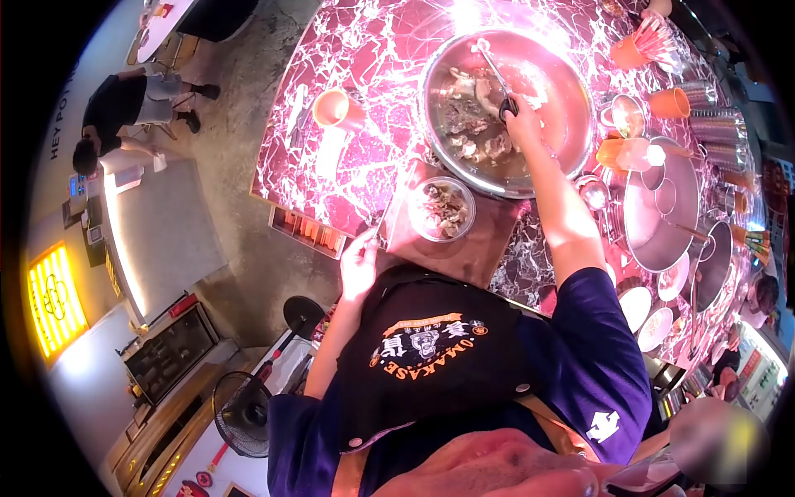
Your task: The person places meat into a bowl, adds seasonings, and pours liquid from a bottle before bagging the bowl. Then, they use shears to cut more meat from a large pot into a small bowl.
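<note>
A large round metal pot (pixel 432 124) holds broth and pieces of meat. Over it, my right hand (pixel 520 120) is closed around the black handles of metal scissors (pixel 494 70), whose far end is by a pale piece near the pot's back rim. My left hand (pixel 359 258) is at the counter's front edge, its fingers pinched on a thin utensil (pixel 379 225) that I cannot make out clearly. Between my hands, a clear round bowl (pixel 443 209) full of cut meat stands on a brown board (pixel 476 257).
An orange cup (pixel 333 108) stands on the marbled counter (pixel 281 157) at left. To the right are cups of skewers (pixel 633 50), a seasoning container (pixel 621 154), large metal pans (pixel 661 215) and pale bowls (pixel 634 308). A person (pixel 124 108) sits far left. A fan (pixel 243 410) stands lower left.
</note>
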The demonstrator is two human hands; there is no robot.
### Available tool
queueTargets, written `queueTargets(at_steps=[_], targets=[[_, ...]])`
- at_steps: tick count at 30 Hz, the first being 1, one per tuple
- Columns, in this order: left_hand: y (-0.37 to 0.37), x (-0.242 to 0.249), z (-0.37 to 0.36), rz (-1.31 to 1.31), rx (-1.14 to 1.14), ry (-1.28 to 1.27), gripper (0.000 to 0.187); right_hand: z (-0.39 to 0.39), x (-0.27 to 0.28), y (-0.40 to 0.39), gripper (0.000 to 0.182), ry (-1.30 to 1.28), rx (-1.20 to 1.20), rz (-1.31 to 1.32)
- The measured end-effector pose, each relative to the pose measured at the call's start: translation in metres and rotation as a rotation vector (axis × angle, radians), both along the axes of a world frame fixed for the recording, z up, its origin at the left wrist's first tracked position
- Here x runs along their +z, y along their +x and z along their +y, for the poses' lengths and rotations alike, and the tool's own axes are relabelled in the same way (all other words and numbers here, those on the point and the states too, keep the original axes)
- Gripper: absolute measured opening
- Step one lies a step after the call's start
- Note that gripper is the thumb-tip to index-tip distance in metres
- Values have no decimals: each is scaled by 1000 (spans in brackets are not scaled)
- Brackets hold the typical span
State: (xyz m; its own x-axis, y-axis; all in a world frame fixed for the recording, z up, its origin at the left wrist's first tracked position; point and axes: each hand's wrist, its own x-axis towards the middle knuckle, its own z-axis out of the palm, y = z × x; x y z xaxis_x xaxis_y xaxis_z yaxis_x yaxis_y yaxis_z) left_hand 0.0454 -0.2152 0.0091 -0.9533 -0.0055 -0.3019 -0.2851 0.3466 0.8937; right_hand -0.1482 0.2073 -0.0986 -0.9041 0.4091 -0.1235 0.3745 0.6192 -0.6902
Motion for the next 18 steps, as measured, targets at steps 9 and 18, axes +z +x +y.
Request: queueTargets(at_steps=[9,18], targets=[[-20,3,-2,99,-103,38,30,-1,50,67,49,-185,29,242],[-82,-28,-25,-75,-189,249,26,-49,223,249,49,-258,105,-233]])
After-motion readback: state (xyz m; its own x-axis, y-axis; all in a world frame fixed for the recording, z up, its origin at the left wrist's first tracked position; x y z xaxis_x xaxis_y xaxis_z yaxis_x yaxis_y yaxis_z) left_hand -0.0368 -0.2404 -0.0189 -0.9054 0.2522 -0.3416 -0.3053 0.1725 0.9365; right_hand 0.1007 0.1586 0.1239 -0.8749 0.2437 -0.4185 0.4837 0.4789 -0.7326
